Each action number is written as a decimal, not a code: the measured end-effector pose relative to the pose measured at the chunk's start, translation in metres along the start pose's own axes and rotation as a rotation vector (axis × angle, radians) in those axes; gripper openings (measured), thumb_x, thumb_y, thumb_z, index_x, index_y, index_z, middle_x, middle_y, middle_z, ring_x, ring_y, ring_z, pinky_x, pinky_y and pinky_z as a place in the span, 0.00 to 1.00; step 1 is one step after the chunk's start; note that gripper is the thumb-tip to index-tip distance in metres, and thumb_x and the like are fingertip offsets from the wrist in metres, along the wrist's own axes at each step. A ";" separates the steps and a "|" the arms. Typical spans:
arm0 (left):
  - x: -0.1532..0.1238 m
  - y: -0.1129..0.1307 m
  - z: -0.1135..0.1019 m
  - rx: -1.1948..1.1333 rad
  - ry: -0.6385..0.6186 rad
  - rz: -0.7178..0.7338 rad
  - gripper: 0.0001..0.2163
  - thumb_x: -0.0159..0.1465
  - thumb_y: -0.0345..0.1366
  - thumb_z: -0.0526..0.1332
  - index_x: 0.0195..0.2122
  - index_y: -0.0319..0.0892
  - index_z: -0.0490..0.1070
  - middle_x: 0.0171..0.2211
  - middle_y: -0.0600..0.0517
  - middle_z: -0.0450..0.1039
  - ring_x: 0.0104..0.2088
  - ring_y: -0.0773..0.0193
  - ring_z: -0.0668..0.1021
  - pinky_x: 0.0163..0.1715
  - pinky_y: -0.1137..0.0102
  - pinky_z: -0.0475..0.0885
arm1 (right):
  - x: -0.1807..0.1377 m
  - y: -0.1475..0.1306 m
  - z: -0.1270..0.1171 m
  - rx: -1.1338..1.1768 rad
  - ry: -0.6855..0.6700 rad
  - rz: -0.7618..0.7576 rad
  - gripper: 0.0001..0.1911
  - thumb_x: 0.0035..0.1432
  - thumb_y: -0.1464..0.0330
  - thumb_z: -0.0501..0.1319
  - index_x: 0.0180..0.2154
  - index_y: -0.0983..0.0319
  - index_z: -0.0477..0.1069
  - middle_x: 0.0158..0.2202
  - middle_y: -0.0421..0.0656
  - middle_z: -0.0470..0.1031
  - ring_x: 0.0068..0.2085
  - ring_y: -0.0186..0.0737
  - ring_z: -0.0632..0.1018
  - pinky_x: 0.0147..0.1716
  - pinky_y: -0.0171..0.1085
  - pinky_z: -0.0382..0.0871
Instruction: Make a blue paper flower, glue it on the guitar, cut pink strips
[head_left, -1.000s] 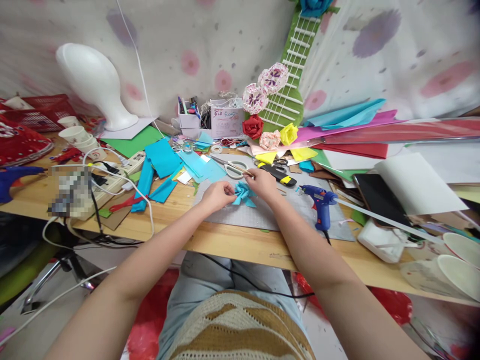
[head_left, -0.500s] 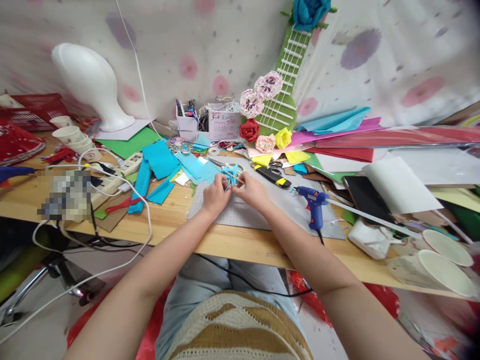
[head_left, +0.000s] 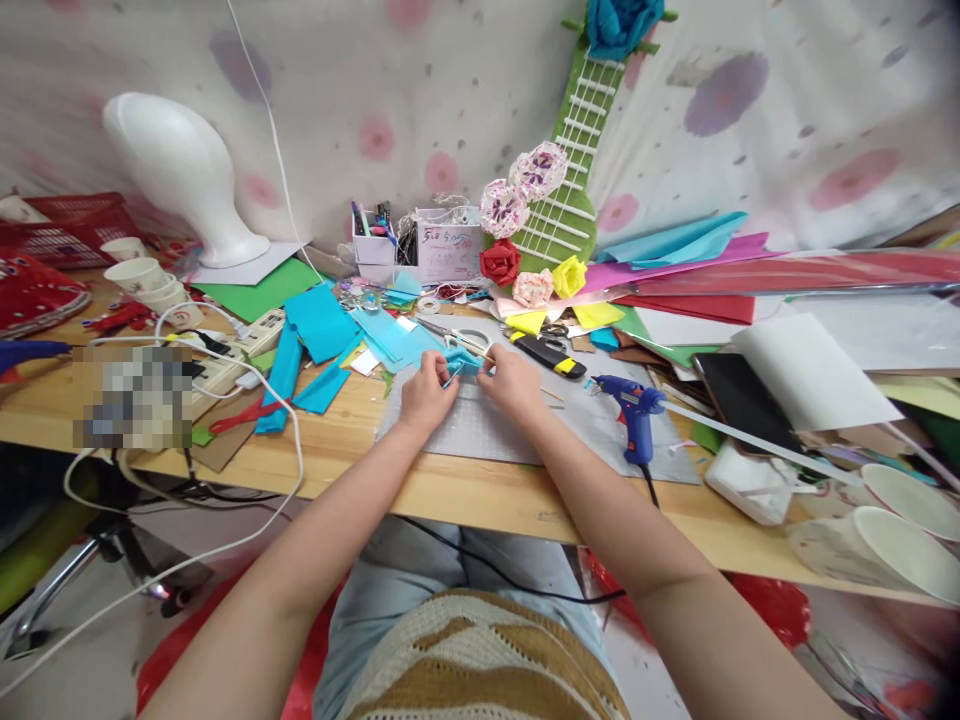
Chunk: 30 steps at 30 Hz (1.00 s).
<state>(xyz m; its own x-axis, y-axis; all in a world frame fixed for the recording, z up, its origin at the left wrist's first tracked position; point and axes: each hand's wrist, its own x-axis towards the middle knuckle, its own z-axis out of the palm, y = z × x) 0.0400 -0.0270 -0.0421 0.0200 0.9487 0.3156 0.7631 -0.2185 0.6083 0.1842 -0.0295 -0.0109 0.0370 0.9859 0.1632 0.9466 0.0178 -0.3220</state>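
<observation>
Between my hands, over the grey cutting mat [head_left: 465, 430], is a small piece of blue crepe paper [head_left: 463, 360], crumpled and pulled out sideways. My left hand [head_left: 429, 392] pinches its left end between thumb and fingers. The other end is in the closed fingers of my right hand [head_left: 512, 380]. A thin wooden stick [head_left: 553, 396] sticks out to the right from beneath my right hand; whether the hand grips it is hidden. Just behind the paper lie scissors [head_left: 474, 340] with pale handles. A black and yellow utility knife [head_left: 547, 354] rests right of my right hand.
A blue glue gun [head_left: 634, 412] with a long white glue stick lies at the mat's right. Blue paper pieces [head_left: 322, 322] and a power strip [head_left: 225, 368] with cables are on the left. Paper cups [head_left: 907, 550] stand at the right edge. A green guitar-shaped craft [head_left: 574, 170] leans behind.
The blue paper, bunched up before, is now stretched sideways between my hands, which have moved slightly apart. The stick no longer points across the paper; its end shows right of my right hand.
</observation>
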 end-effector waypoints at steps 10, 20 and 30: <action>-0.003 -0.002 -0.003 -0.004 -0.031 0.020 0.18 0.55 0.35 0.60 0.45 0.46 0.57 0.31 0.57 0.74 0.34 0.64 0.77 0.31 0.71 0.65 | 0.000 0.005 0.007 -0.040 0.037 -0.185 0.10 0.55 0.66 0.55 0.40 0.61 0.66 0.41 0.48 0.72 0.44 0.45 0.71 0.34 0.36 0.62; -0.008 -0.010 -0.008 -0.130 -0.213 0.155 0.27 0.49 0.27 0.59 0.51 0.44 0.54 0.37 0.53 0.69 0.35 0.67 0.74 0.35 0.72 0.69 | -0.004 0.013 0.005 -0.082 -0.066 -0.404 0.12 0.58 0.72 0.49 0.43 0.62 0.64 0.45 0.50 0.66 0.41 0.42 0.70 0.28 0.33 0.59; -0.005 -0.012 -0.011 -0.096 -0.132 0.259 0.26 0.50 0.26 0.54 0.53 0.45 0.62 0.35 0.54 0.69 0.30 0.68 0.71 0.33 0.74 0.67 | -0.001 0.016 0.009 -0.146 -0.128 -0.414 0.13 0.59 0.70 0.48 0.42 0.61 0.69 0.43 0.50 0.67 0.43 0.44 0.71 0.32 0.36 0.63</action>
<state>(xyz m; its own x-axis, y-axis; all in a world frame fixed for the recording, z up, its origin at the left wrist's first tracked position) 0.0239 -0.0319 -0.0428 0.2945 0.8789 0.3751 0.6574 -0.4712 0.5880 0.1963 -0.0289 -0.0243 -0.3848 0.9136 0.1313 0.9091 0.3998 -0.1171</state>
